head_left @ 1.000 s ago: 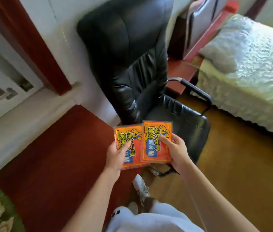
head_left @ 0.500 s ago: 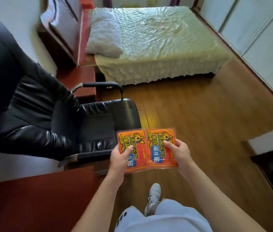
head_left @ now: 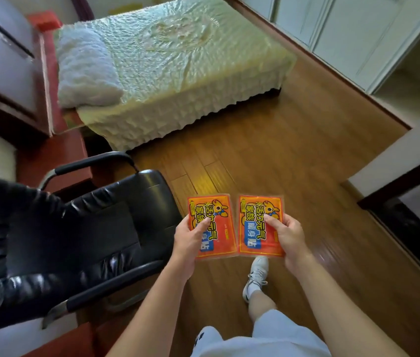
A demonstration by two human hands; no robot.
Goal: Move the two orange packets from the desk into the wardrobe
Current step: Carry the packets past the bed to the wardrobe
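Observation:
I hold two flat orange packets with yellow lettering and blue labels side by side above the wooden floor. My left hand grips the left orange packet by its lower left edge, thumb across the front. My right hand grips the right orange packet by its right edge. The two packets are slightly apart. White wardrobe doors run along the far right wall. A red desk corner shows at the bottom left.
A black leather office chair stands close on my left. A bed with a pale cover and white pillow lies ahead. Wooden floor stretches toward the wardrobe. A dark-framed white unit juts in at the right.
The view has swung right from the desk and chair toward the bed and wardrobe. Both packets stay in my hands and have separated slightly.

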